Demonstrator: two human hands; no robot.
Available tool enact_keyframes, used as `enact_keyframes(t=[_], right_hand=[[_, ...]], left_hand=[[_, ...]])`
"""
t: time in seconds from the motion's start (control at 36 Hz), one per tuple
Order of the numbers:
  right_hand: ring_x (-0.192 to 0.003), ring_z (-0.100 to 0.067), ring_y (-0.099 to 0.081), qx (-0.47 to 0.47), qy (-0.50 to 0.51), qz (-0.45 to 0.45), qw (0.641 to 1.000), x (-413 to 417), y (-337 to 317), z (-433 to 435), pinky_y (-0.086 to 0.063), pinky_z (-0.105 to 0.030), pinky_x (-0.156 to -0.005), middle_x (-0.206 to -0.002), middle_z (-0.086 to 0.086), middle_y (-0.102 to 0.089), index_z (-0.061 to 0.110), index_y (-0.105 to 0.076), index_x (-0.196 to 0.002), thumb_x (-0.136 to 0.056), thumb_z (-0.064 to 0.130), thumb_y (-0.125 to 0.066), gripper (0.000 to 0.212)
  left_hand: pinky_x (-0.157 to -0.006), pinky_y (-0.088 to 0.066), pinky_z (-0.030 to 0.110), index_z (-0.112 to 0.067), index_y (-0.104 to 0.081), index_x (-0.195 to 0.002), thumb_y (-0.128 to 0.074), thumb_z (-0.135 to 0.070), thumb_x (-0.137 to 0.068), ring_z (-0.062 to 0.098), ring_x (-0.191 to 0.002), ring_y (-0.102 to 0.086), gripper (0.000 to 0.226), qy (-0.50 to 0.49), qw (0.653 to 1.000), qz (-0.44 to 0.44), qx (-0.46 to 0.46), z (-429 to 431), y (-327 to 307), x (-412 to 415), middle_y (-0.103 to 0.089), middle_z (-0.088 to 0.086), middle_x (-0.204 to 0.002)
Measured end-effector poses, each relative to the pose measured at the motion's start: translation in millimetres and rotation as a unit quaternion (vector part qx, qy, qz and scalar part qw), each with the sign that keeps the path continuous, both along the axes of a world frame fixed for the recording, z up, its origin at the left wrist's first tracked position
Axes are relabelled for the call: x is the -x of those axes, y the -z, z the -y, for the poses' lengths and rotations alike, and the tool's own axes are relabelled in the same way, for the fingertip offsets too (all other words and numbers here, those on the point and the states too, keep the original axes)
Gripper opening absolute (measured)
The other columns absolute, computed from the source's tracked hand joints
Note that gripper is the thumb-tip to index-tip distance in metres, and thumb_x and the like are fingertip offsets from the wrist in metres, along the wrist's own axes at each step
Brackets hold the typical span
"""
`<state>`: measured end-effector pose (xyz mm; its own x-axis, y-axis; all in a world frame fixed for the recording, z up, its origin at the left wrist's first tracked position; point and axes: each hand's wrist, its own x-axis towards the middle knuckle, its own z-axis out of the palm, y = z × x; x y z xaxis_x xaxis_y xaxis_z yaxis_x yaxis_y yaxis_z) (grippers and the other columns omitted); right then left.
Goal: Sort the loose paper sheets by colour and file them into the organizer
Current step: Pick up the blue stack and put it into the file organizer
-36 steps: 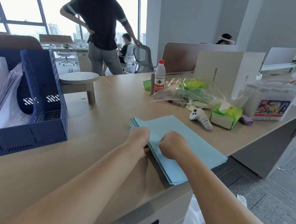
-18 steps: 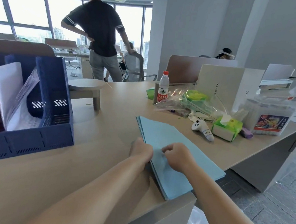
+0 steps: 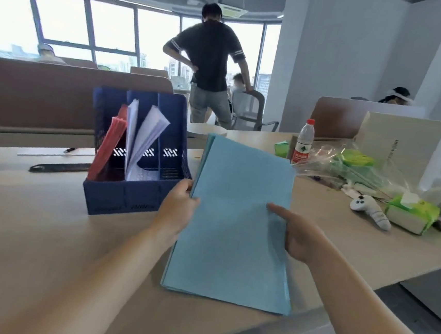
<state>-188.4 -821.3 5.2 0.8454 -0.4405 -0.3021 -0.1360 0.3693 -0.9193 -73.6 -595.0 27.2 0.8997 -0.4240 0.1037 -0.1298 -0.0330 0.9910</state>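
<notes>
One desk (image 3: 46, 231) carries everything. Organizer (image 3: 130, 198) at 10 o'clock: red sheets in the left slot, white in the middle, right slot apparently empty. Blue stack (image 3: 235, 222) at centre, tilted up. Left hand (image 3: 177, 208) pinches its left edge; right hand (image 3: 301, 239) grips the right edge, thumb on top. Step: filing blue. Next: carry toward 10 o'clock and stand it in the right slot.
</notes>
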Motion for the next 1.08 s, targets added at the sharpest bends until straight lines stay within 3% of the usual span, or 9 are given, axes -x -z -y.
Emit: enact_keyframes(t=[0.14,0.19,0.28,0.39,0.56,0.67,0.81,0.89,1.08], right_hand=[[-0.093,-0.025,-0.073,-0.008,-0.072,0.043,0.996,-10.5,-28.1,-34.9,-0.061,-0.037,-0.077,-0.117,-0.014,-0.072,0.006,-0.067,-0.12,-0.087,0.024,-0.064,0.037],[-0.097,-0.027,-0.072,0.017,-0.057,0.076,0.995,-15.2,-43.8,-45.0,-0.061,-0.039,-0.076,-0.119,-0.014,-0.071,0.005,-0.063,-0.126,-0.086,0.019,-0.066,0.043],[-0.095,-0.028,-0.072,0.044,-0.007,0.143,0.989,-21.4,-68.0,-62.4,-0.062,-0.038,-0.074,-0.114,-0.013,-0.073,0.004,-0.063,-0.126,-0.092,0.012,-0.064,0.034],[-0.095,-0.025,-0.073,0.093,0.008,0.211,0.973,-25.1,-86.2,-82.8,-0.061,-0.038,-0.079,-0.108,-0.008,-0.075,0.008,-0.068,-0.114,-0.094,0.01,-0.063,0.02],[-0.099,-0.024,-0.073,0.135,-0.016,0.187,0.973,-25.2,-73.5,-93.4,-0.059,-0.035,-0.08,-0.113,-0.009,-0.074,0.007,-0.067,-0.116,-0.092,0.016,-0.065,0.026],[-0.107,-0.029,-0.07,0.132,-0.029,0.213,0.968,-25.3,-78.2,-90.9,-0.054,-0.046,-0.093,-0.117,-0.009,-0.072,0.008,-0.065,-0.123,-0.081,0.029,-0.07,0.047],[-0.103,-0.033,-0.071,0.13,0.013,0.222,0.966,-37.4,-84.3,-101.0,-0.056,-0.049,-0.09,-0.111,-0.011,-0.074,0.006,-0.067,-0.117,-0.085,0.016,-0.075,0.035],[-0.099,-0.032,-0.072,0.158,0.042,0.224,0.961,-44.1,-91.0,-100.0,-0.056,-0.051,-0.09,-0.107,-0.008,-0.076,0.009,-0.071,-0.111,-0.082,0.021,-0.08,0.033],[-0.096,-0.026,-0.073,0.234,0.055,0.181,0.954,-42.6,-79.5,-91.9,-0.056,-0.052,-0.091,-0.106,-0.003,-0.076,0.01,-0.069,-0.112,-0.082,0.023,-0.08,0.035]], left_hand=[[-0.088,-0.055,0.054,-0.017,-0.063,-0.102,-0.053,0.002,-0.092,0.032,-0.092,-0.071,0.024,0.007,0.998,0.011,0.054,-39.6,-10.3,-9.2,-0.073,0.01,-0.101],[-0.086,-0.054,0.052,-0.013,-0.062,-0.101,-0.052,0.005,-0.09,0.033,-0.088,-0.07,0.024,0.006,0.997,0.014,0.078,-48.7,-22.8,-10.6,-0.071,0.014,-0.1],[-0.089,-0.052,0.054,-0.01,-0.066,-0.107,-0.058,-0.005,-0.078,0.038,-0.095,-0.068,0.031,0.023,0.993,0.011,0.116,-59.2,-47.8,-10.2,-0.072,0.016,-0.103],[-0.095,-0.052,0.045,-0.036,-0.071,-0.101,-0.053,-0.009,-0.096,0.026,-0.108,-0.068,0.033,0.035,0.987,0.095,0.128,-67.6,-72.9,-4.9,-0.073,0.0,-0.114],[-0.093,-0.055,0.046,-0.028,-0.068,-0.11,-0.064,-0.024,-0.094,0.015,-0.096,-0.072,0.017,-0.009,0.99,0.121,0.073,-79.2,-63.8,-13.8,-0.075,-0.008,-0.102],[-0.086,-0.058,0.039,-0.02,-0.07,-0.11,-0.07,-0.027,-0.09,0.016,-0.092,-0.073,0.021,-0.021,0.988,0.113,0.1,-85.7,-65.3,-18.6,-0.076,-0.004,-0.101],[-0.08,-0.06,0.04,-0.017,-0.067,-0.11,-0.077,-0.027,-0.083,0.019,-0.088,-0.074,0.031,-0.049,0.985,0.077,0.148,-73.9,-73.6,-18.4,-0.076,-0.002,-0.1],[-0.077,-0.061,0.037,-0.014,-0.068,-0.111,-0.076,-0.023,-0.084,0.019,-0.085,-0.074,0.029,-0.066,0.98,0.095,0.16,-70.4,-81.2,-17.3,-0.076,0.0,-0.098],[-0.071,-0.055,0.028,-0.02,-0.064,-0.107,-0.072,-0.027,-0.087,0.008,-0.082,-0.07,0.023,-0.112,0.975,0.172,0.084,-76.4,-73.6,-17.0,-0.073,-0.009,-0.095]])
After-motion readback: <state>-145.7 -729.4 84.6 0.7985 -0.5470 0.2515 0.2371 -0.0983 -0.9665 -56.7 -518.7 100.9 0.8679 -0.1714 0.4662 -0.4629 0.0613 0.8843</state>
